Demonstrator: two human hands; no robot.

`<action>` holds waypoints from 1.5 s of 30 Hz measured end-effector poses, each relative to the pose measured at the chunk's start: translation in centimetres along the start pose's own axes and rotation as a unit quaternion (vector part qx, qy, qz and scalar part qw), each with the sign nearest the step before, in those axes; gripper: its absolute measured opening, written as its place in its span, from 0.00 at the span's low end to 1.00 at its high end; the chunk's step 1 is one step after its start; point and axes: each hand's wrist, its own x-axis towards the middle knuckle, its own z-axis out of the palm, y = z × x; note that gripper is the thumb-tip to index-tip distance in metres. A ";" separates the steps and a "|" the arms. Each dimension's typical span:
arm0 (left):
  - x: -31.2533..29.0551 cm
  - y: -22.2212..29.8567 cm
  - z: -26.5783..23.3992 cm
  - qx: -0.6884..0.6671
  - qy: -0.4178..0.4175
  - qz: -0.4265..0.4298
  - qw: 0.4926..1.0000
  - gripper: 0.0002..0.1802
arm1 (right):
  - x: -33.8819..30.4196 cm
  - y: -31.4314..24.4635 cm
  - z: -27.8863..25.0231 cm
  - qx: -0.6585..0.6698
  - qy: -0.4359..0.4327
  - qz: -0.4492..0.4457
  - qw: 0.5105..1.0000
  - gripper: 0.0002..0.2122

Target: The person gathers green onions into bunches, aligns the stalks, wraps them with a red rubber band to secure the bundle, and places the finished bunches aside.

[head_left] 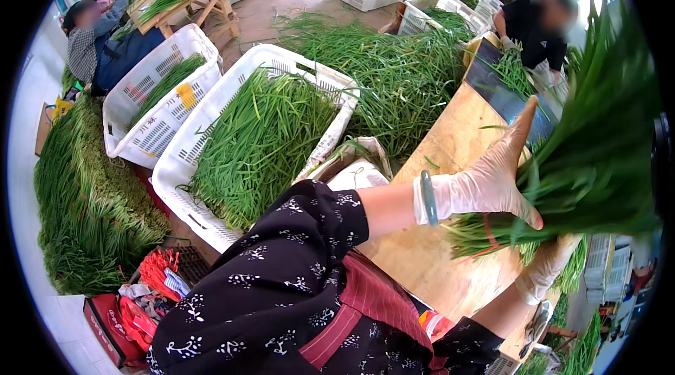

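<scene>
A large bunch of garlic chives [598, 157], its long green leaves blurred by motion, is raised at the right over the wooden board. An orange-red tie [490, 232] circles it near its cut ends. My left hand [485, 182], in a thin pale glove with a green bangle at the wrist, lies against the near side of the bunch, two digits spread wide apart. Below, my right hand [552, 266], gloved likewise, grips the bunch from underneath; the leaves hide its fingertips. The plywood worktop [443, 157] lies beneath both hands.
A white crate [176, 185] of loose chives stands left of the board, with another crate [119, 118] beyond. Loose chives [394, 80] heap the floor behind. Stacked chives [84, 199] line the far left. A co-worker [538, 27] sits across the board.
</scene>
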 end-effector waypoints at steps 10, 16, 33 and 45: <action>0.0 0.3 3.7 -0.188 -0.126 -0.121 0.966 0.56 | -4.0 1.8 2.5 0.017 0.218 -0.014 0.976 0.19; 0.0 0.0 5.3 -0.402 -0.054 -0.139 0.903 0.51 | -1.7 0.4 1.9 -0.093 0.155 -0.085 0.980 0.18; -6.0 2.8 -17.5 0.011 0.273 -0.093 0.957 0.28 | -3.6 8.7 19.2 -0.590 -0.278 -0.210 0.728 0.38; -8.2 -5.5 2.8 0.623 -0.396 -0.057 0.672 0.66 | -6.5 1.0 3.8 -0.688 -0.001 -0.180 0.703 0.22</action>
